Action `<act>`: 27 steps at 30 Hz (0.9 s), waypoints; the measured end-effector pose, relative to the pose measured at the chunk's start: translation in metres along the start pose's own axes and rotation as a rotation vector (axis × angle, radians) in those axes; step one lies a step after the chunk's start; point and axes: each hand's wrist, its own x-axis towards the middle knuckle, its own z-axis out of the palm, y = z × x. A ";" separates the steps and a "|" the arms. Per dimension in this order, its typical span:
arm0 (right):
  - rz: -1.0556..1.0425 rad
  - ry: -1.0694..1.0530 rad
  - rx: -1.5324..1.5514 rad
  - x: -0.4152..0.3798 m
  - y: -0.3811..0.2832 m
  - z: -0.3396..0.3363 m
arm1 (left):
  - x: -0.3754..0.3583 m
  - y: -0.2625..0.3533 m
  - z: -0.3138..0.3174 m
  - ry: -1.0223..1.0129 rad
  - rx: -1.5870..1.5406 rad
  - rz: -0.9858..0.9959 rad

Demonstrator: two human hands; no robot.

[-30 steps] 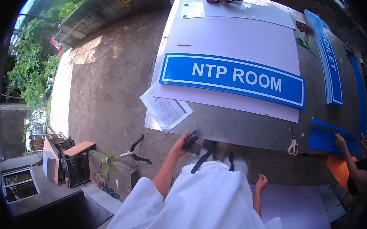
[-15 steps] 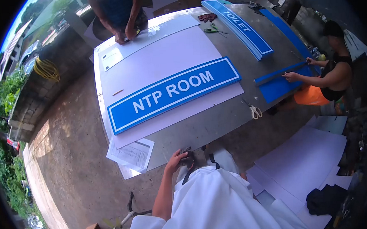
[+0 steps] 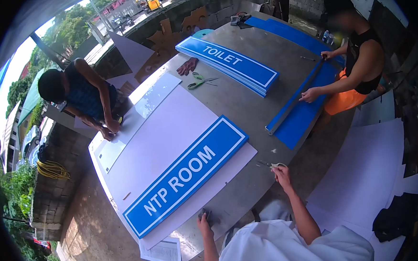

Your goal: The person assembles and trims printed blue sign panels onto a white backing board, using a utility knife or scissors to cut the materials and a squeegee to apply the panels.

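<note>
My left hand [image 3: 204, 222] is closed around a small dark object [image 3: 205, 214] at the near edge of the metal table [image 3: 241, 195]. My right hand [image 3: 281, 175] has its fingers at the white-handled scissors [image 3: 274, 165], whose blades point left over the tabletop. Between and beyond my hands lies the blue NTP ROOM sign [image 3: 185, 176], resting on a large pale sheet [image 3: 170, 128]. Printed papers [image 3: 161, 250] stick out below the sheet, left of my left hand.
A person [image 3: 80, 97] leans over a pale strip at the far left. Another person [image 3: 358, 59] holds a long straight bar [image 3: 295, 96] on blue sheet at the right. Stacked TOILET signs [image 3: 229, 62], green scissors [image 3: 199, 80] and a dark red glove [image 3: 187, 66] lie at the back.
The view has turned and tilted up, showing more of both people. My right hand has come into view and reached the white-handled scissors. My left hand still holds the dark object.
</note>
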 end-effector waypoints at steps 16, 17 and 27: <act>0.256 0.629 -0.302 0.513 -0.106 0.000 | -0.020 -0.012 0.211 0.324 1.176 0.280; 0.296 0.476 -0.145 0.518 -0.101 -0.005 | -0.016 -0.009 0.219 0.384 1.152 0.228; 0.084 0.304 -0.100 0.528 -0.096 -0.028 | 0.004 0.005 0.273 0.568 1.280 0.179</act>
